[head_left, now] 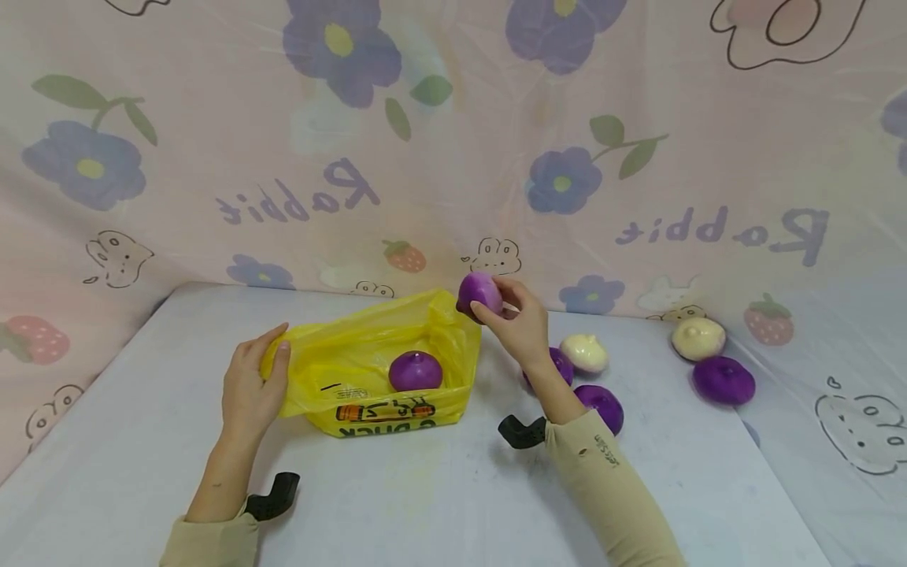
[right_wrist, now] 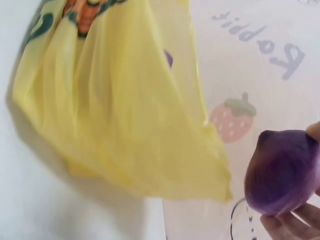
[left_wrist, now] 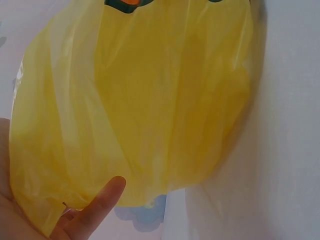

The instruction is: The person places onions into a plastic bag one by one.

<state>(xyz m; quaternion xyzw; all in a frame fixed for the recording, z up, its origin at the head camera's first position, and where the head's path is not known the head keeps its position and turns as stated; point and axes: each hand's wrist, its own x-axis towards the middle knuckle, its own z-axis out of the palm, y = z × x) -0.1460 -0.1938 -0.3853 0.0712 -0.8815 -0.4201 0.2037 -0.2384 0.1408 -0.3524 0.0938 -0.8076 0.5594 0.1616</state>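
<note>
"What is the left hand (head_left: 255, 378) up to?"

"It's clamped on the rim of the yellow bag (head_left: 372, 366), thumb on one side of the plastic, at the end towards the worktop's left edge. I'd judge that pinch is there to spread the mouth, since film so thin would likely sag together by itself."

"And the right hand (head_left: 520, 319)?"

"Clamped on a purple onion (head_left: 476, 295), thumb and fingertips round its sides. It's up off the worktop (head_left: 425, 504), over towards the far edge, near the bag's raised right side. The right wrist view shows a narrow gap between the two. Holding it that high probably lets it clear the rim."

"Anything in the bag?"

"One bagged onion (head_left: 416, 372), purple too, showing above the low front wall. Its weight may help steady the plastic."

"And the loose ones?"

"Two groups. Around the right forearm are a pale onion (head_left: 584, 353), a half-hidden onion (head_left: 563, 364) and a nearer onion (head_left: 604, 405), that last one partly behind the sleeve (head_left: 602, 472). At the worktop's far right corner sits a second pale onion (head_left: 697, 339), with a corner onion (head_left: 723, 380) just beside it on the right edge."

"Why on that side?"

"Handy for the right arm, I'd guess."
</note>
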